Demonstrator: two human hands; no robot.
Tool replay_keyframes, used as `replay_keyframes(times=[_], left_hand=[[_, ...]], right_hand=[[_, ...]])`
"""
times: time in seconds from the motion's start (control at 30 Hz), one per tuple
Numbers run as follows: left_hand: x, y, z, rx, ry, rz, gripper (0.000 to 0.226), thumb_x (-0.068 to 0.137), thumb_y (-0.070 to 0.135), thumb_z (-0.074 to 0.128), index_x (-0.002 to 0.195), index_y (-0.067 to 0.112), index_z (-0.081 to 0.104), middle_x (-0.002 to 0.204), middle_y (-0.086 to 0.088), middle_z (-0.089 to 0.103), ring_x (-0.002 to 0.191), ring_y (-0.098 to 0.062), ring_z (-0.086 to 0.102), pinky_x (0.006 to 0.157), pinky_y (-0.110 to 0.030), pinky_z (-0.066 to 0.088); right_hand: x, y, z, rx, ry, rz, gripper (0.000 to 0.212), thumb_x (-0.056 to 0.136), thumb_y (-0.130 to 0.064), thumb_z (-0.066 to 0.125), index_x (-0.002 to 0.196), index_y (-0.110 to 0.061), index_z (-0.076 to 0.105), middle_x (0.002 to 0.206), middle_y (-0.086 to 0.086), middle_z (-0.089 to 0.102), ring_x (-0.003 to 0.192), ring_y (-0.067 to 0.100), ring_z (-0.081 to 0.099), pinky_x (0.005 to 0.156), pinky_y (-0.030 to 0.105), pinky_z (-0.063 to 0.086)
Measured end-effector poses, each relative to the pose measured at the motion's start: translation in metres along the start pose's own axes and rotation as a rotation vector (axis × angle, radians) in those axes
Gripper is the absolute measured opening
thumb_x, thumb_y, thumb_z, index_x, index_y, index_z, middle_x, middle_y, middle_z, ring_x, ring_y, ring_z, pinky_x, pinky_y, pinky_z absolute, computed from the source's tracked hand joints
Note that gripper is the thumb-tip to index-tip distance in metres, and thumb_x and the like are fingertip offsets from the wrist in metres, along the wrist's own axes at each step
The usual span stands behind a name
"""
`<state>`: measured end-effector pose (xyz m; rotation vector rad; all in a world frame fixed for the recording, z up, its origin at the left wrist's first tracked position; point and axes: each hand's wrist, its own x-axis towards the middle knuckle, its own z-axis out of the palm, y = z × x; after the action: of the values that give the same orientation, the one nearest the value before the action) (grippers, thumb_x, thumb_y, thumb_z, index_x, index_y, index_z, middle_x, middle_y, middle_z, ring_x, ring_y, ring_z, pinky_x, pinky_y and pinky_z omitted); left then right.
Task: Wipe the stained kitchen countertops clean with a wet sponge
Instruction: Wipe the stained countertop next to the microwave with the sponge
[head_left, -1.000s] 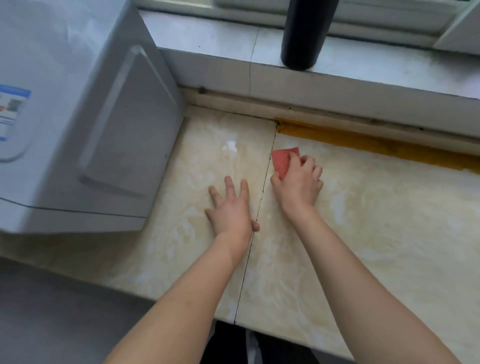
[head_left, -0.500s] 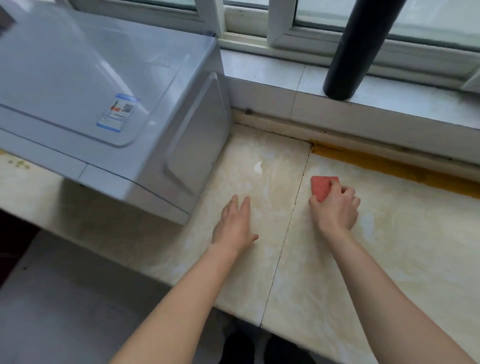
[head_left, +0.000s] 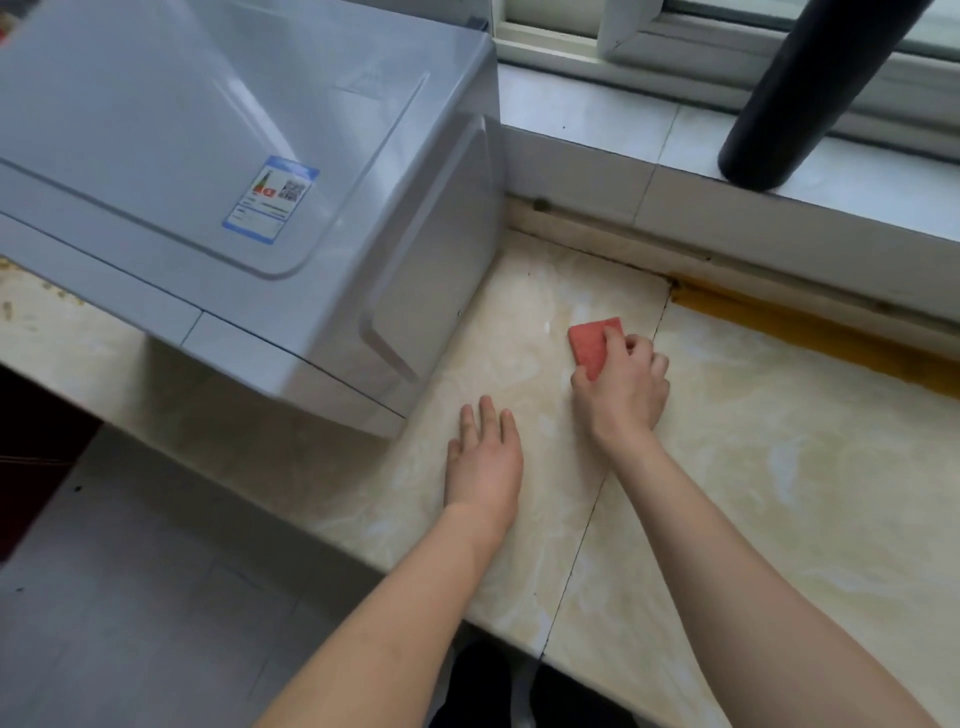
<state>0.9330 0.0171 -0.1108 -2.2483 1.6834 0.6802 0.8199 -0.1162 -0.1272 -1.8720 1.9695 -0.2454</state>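
While scrubbing, holds flat red rectangular sponge (head_left: 591, 343) in curled right grip (head_left: 621, 397), pressed onto cream marbled stone worktop (head_left: 779, 493); lays left grip (head_left: 485, 457) wide and flat, probably for bracing.

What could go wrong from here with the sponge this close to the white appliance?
1. The right hand grips the sponge near the white appliance; a wide stroke could knock its side or push water under it.
2. Water may settle in the dark seam between the slabs of the countertop, right beside the sponge.
3. The orange stain strip along the back edge lies off to the sponge's right and might be missed.
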Motion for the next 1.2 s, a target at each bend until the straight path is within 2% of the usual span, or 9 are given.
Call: replay_keyframes(times=[0.23,0.37,0.47,0.53,0.6,0.7,0.77,0.97,1.2], left_hand=[[0.003,-0.003,-0.005,-0.001,-0.030,-0.015,0.091,0.085,-0.001,0.061,0.156,0.008,0.005,0.164,-0.016,-0.008,0.150,-0.039,-0.003,0.114,-0.050,0.031],[0.004,-0.012,-0.014,-0.005,-0.041,0.009,0.108,0.074,0.021,0.084,0.155,0.014,0.012,0.165,-0.010,-0.001,0.151,-0.030,0.004,0.104,-0.043,0.043],[-0.002,-0.016,-0.011,0.007,-0.020,0.005,0.109,0.073,0.030,0.084,0.154,0.012,0.013,0.164,-0.009,0.002,0.152,-0.026,0.004,0.101,-0.039,0.045],[-0.008,-0.014,-0.008,-0.007,0.009,-0.036,0.096,0.075,0.033,0.083,0.148,0.011,0.025,0.158,-0.014,0.016,0.149,-0.028,0.014,0.098,-0.037,0.046],[-0.014,-0.015,-0.007,-0.046,0.066,-0.088,0.070,0.076,0.035,0.081,0.128,0.012,0.041,0.137,-0.011,0.036,0.133,-0.028,0.034,0.086,-0.036,0.049],[-0.022,-0.029,-0.005,-0.072,0.169,-0.070,0.031,0.088,0.016,0.066,0.112,0.015,0.046,0.118,-0.009,0.043,0.113,-0.030,0.048,0.080,-0.041,0.050],[-0.026,-0.041,0.001,-0.084,0.210,-0.055,0.022,0.091,0.005,0.052,0.110,0.015,0.047,0.115,-0.009,0.045,0.109,-0.030,0.051,0.079,-0.042,0.049],[-0.044,-0.057,0.015,-0.147,0.193,0.019,0.030,0.088,0.001,0.046,0.114,0.016,0.052,0.119,-0.006,0.047,0.112,-0.029,0.049,0.083,-0.043,0.049],[-0.067,-0.074,0.032,-0.222,0.167,0.126,0.043,0.087,0.008,0.059,0.128,0.015,0.054,0.135,-0.004,0.045,0.126,-0.027,0.043,0.100,-0.042,0.045]], right_hand=[[-0.026,-0.006,0.012,-0.029,-0.035,-0.182,0.060,0.087,-0.036,0.064,0.145,-0.027,0.049,0.140,0.004,0.050,0.123,0.031,0.043,0.098,0.044,0.041],[-0.043,-0.002,0.012,-0.054,-0.090,-0.234,0.062,0.088,-0.038,0.064,0.146,-0.028,0.047,0.142,0.003,0.049,0.125,0.029,0.042,0.100,0.043,0.041],[-0.061,-0.001,0.015,-0.066,-0.123,-0.257,0.063,0.088,-0.039,0.064,0.148,-0.029,0.045,0.144,0.002,0.047,0.127,0.029,0.042,0.101,0.043,0.040],[-0.073,-0.001,0.016,-0.080,-0.146,-0.267,0.063,0.088,-0.040,0.064,0.148,-0.029,0.045,0.145,0.002,0.046,0.128,0.029,0.041,0.102,0.044,0.040],[-0.086,0.000,0.018,-0.093,-0.163,-0.291,0.063,0.087,-0.040,0.064,0.147,-0.030,0.045,0.145,0.002,0.047,0.127,0.029,0.042,0.101,0.043,0.040],[-0.108,0.006,0.019,-0.102,-0.167,-0.332,0.062,0.085,-0.037,0.063,0.145,-0.029,0.048,0.142,0.002,0.050,0.124,0.030,0.045,0.098,0.042,0.041],[-0.121,0.010,0.019,-0.101,-0.164,-0.337,0.062,0.083,-0.036,0.065,0.143,-0.028,0.050,0.140,0.002,0.052,0.122,0.030,0.048,0.096,0.043,0.042],[-0.156,0.015,0.020,-0.113,-0.181,-0.342,0.063,0.084,-0.035,0.065,0.144,-0.028,0.050,0.141,0.003,0.052,0.124,0.030,0.048,0.098,0.043,0.042],[-0.194,0.026,0.024,-0.169,-0.207,-0.372,0.064,0.086,-0.040,0.062,0.147,-0.030,0.044,0.142,0.001,0.049,0.124,0.028,0.045,0.098,0.042,0.043]])
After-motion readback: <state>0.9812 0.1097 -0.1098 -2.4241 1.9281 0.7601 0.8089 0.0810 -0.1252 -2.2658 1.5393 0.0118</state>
